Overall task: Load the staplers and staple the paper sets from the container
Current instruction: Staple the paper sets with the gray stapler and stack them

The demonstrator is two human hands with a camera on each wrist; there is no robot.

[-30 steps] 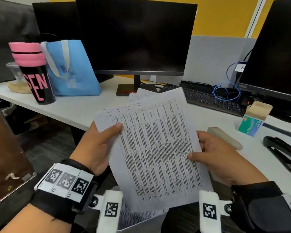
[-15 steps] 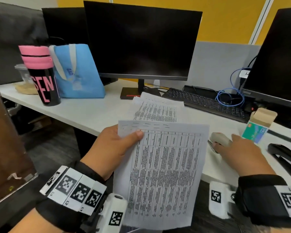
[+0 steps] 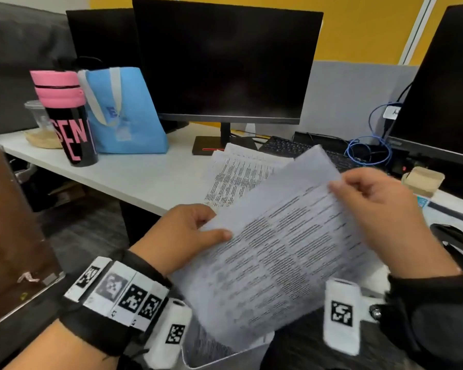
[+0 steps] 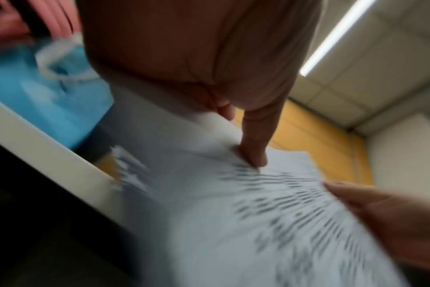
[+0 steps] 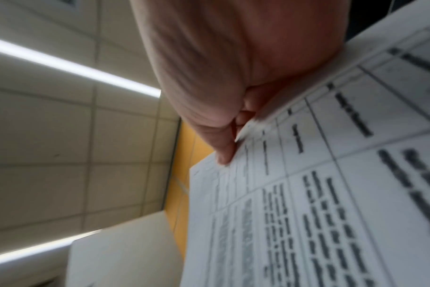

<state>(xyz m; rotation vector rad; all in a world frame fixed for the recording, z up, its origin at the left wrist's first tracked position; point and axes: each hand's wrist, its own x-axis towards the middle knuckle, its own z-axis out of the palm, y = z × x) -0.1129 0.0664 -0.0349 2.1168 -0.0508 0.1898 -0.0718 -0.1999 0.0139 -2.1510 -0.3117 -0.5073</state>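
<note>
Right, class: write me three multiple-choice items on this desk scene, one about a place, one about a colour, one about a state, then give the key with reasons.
1. Where does the black bottle stand?
A. left of the blue bag
B. on the keyboard
C. behind the middle monitor

2. What colour is the bottle's lid?
A. green
B. pink
C. white

3. How is the printed paper set held?
A. lying flat on the desk
B. by the left hand only
C. by both hands, the right hand pinching its top corner

Key: 1 A, it stands at the bag's left side; 2 B, the lid is pink; 3 C, both wrist views show a thumb on the sheet.
</note>
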